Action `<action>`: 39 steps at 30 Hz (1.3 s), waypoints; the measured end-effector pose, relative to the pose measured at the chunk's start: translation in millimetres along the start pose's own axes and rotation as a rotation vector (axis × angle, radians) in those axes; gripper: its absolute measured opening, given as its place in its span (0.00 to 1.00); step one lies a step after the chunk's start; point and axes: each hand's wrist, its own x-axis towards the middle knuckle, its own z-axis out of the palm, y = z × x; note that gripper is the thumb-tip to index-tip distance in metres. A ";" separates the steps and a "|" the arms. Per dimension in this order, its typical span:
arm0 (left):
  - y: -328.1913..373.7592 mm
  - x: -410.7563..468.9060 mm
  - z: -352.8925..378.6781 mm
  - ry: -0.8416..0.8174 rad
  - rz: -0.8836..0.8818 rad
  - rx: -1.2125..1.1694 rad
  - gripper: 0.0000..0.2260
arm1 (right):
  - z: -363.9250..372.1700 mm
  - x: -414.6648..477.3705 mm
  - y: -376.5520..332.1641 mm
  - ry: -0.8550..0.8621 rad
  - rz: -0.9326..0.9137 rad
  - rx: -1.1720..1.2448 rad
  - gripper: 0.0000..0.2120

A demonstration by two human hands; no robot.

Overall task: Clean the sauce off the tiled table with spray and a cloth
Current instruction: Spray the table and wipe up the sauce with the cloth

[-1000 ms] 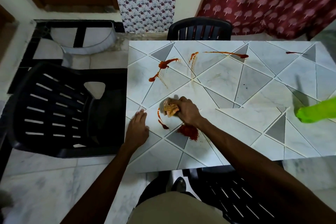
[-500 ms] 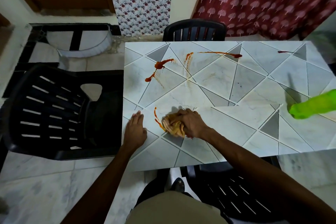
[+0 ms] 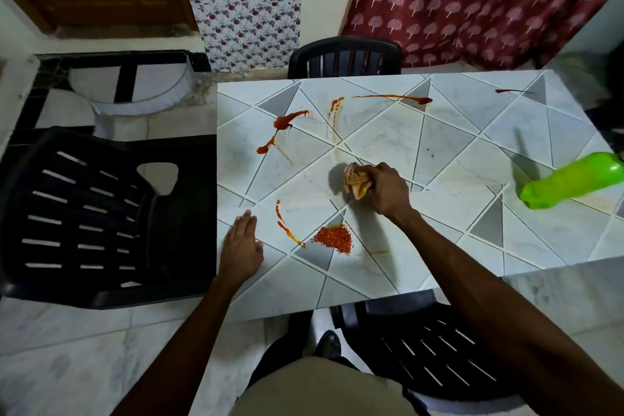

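My right hand (image 3: 385,187) grips a crumpled tan cloth (image 3: 356,179), stained orange, pressed on the tiled table (image 3: 456,159) near its middle. My left hand (image 3: 240,248) lies flat with fingers together on the table's front left edge. A speckled red sauce patch (image 3: 334,239) sits just in front of the cloth, with thin red streaks (image 3: 285,228) to its left. More sauce marks the far side: a splash (image 3: 282,125), a thin smear (image 3: 335,108), a long streak (image 3: 398,98) and a small one (image 3: 508,90). A green spray bottle (image 3: 570,179) stands at the right edge.
Black plastic chairs stand left of the table (image 3: 87,213), behind it (image 3: 344,57) and under its front edge (image 3: 422,358). Red patterned curtains (image 3: 472,0) hang at the back right. The floor is pale marble.
My right hand has drawn the cloth back up and to the right, off the sauce patch, which now shows as a speckled smear. My left hand has stayed flat at the table's edge.
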 end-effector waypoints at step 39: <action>13.4 -49.0 12.2 -0.010 -0.057 0.042 0.30 | 53.4 -106.2 -39.1 -0.265 0.013 0.471 0.27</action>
